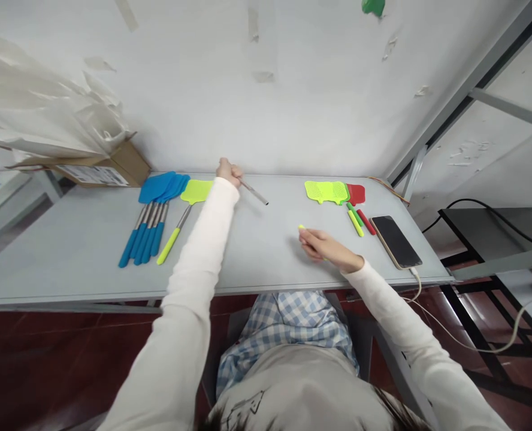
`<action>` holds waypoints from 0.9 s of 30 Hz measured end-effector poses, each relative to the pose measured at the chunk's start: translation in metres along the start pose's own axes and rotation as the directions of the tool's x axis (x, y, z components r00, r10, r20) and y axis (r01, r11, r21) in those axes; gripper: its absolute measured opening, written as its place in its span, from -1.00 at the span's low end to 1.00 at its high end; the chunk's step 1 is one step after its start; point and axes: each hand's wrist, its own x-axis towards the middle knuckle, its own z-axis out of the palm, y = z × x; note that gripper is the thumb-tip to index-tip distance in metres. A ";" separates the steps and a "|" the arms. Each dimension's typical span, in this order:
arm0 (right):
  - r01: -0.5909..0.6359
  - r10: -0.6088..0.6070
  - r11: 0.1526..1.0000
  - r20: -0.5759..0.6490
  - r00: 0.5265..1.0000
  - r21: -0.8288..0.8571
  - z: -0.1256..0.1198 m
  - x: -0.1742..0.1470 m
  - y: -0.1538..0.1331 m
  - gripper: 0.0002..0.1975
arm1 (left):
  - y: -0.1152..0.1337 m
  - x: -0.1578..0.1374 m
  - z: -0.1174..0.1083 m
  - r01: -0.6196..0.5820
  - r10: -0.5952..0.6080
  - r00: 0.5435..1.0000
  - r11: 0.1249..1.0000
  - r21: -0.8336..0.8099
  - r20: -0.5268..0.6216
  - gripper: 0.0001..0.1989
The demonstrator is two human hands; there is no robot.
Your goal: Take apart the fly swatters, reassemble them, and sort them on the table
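My left hand (229, 172) is closed on a thin metal rod (256, 193) near the back of the table, the rod's hollow-looking end pointing right and toward me. Closer to me, my right hand (320, 245) is wrapped round a yellow-green handle (301, 227); only its tip shows past the fingers. Left of my left forearm lies a yellow-green fly swatter (171, 244) with a metal shaft. Beside it several blue fly swatters (163, 187) overlap in a fanned stack. Loose yellow-green swatter heads (326, 191) and a red swatter head (356, 194) rest at the back right.
Loose handles lie below the heads: yellow-green (354, 222), green (354, 214) and red (365, 221). A phone (396, 242) with a white cable (416, 278) sits at the table's right. A cardboard box (129, 163) stands at the back left, against the white wall (293, 120).
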 end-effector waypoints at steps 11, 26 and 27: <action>-0.473 -0.198 0.592 -0.687 0.699 -0.652 -0.077 0.018 0.052 -0.63 | -0.055 -0.003 -0.029 -0.131 0.162 0.985 0.504 0.854 0.056 -0.73; -0.349 -0.510 0.518 -0.609 0.607 -0.781 -0.092 0.008 0.076 -0.68 | -0.048 -0.007 -0.067 -0.286 0.265 0.842 -0.519 0.805 0.470 -0.28; -0.334 -0.523 0.523 -0.605 0.600 -0.784 -0.091 0.008 0.075 -0.70 | -0.041 -0.008 -0.072 -0.270 0.287 0.832 -0.536 0.800 0.474 -0.32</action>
